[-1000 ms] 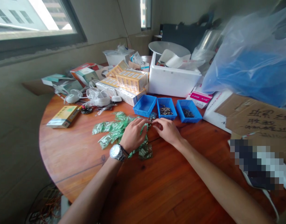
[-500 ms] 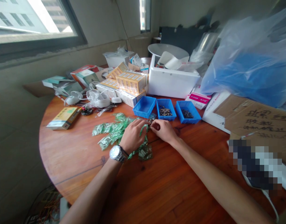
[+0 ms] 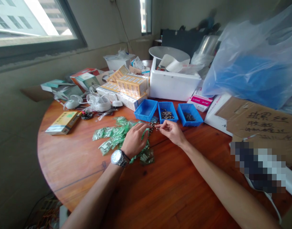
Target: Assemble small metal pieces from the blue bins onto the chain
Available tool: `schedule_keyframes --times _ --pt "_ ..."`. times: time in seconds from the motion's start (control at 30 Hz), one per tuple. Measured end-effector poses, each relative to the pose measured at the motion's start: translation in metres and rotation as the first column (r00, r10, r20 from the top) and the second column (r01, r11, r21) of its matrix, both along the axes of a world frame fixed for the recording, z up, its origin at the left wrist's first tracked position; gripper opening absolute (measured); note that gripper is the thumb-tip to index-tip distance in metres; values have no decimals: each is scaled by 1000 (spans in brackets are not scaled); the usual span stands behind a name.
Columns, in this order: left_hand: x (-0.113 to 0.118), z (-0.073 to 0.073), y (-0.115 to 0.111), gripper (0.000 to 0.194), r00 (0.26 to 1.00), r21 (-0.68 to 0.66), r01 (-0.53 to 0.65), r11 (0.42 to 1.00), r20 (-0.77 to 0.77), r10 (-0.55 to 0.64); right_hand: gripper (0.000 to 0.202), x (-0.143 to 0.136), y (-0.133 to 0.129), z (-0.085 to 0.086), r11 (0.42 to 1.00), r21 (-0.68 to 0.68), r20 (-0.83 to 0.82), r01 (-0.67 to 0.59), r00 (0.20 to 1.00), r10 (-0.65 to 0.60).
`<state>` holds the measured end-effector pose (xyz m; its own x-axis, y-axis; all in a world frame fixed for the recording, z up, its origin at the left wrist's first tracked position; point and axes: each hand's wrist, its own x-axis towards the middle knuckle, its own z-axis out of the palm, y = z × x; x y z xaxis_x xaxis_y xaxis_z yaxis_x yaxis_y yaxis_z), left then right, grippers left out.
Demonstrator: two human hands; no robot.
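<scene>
My left hand (image 3: 135, 138), with a watch on its wrist, rests over the right side of a pile of green plastic packets (image 3: 114, 133). Its fingers curl together near some small metal pieces (image 3: 152, 126); what they hold, if anything, is hidden. Just to the right, my right hand (image 3: 172, 133) pinches a tiny metal piece (image 3: 157, 128) between thumb and forefinger. Behind the hands stand three blue bins: the left one (image 3: 146, 110) looks bare inside, the middle one (image 3: 168, 112) holds brassy metal pieces, and the right one (image 3: 190, 114) holds dark screws.
A yellow box (image 3: 62, 123) lies at the left, near white round devices with cables (image 3: 101, 103). Orange-and-white boxes (image 3: 132, 85) and a white foam box (image 3: 173, 85) stand behind the bins. On the right are a cardboard box (image 3: 262, 124) and a plastic bag (image 3: 255, 73).
My right hand has drawn slightly right, away from my left, and its fingers have straightened somewhat, showing a tiny piece at the tips. The view has shifted a little.
</scene>
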<state>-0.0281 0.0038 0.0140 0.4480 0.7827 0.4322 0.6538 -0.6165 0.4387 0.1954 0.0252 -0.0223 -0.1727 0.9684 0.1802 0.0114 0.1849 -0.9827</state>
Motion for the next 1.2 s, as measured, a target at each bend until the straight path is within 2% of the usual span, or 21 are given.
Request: schedule_keyframes --times 0.13,0.33,0.5,0.67,0.77,0.83,0.93,1.07,1.2 --pt "0 0 0 28 1000 7 -1 1000 8 1 35 4 -8 4 994 -107 -168 -15 986 -3" --pt "1 -2 1 33 1000 11 8 1000 10 -9 38 8 -19 -1 977 -207 -250 45 963 -97" --pt "0 -4 2 36 1000 18 -3 1000 -5 3 38 11 -20 -6 965 -245 -276 99 947 -167" --pt "-4 -2 2 36 1000 42 -15 999 17 14 38 16 -17 -4 956 -272 -437 109 871 -224" --pt "-4 -1 2 35 1000 42 -16 999 24 15 39 18 -16 -4 949 -284 -471 135 842 -261" --pt "-4 0 2 35 999 44 -18 999 28 17 38 19 -15 -6 948 -281 -460 151 845 -271" --pt "-4 0 2 35 999 45 -20 999 29 19 33 18 -16 -10 953 -232 -361 193 893 -269" --pt "-4 0 2 35 999 49 -19 999 29 17 31 16 -18 -13 958 -111 -167 264 945 -280" --pt "-4 1 3 34 1000 48 -19 999 23 18 30 18 -18 -5 952 55 12 300 954 -301"
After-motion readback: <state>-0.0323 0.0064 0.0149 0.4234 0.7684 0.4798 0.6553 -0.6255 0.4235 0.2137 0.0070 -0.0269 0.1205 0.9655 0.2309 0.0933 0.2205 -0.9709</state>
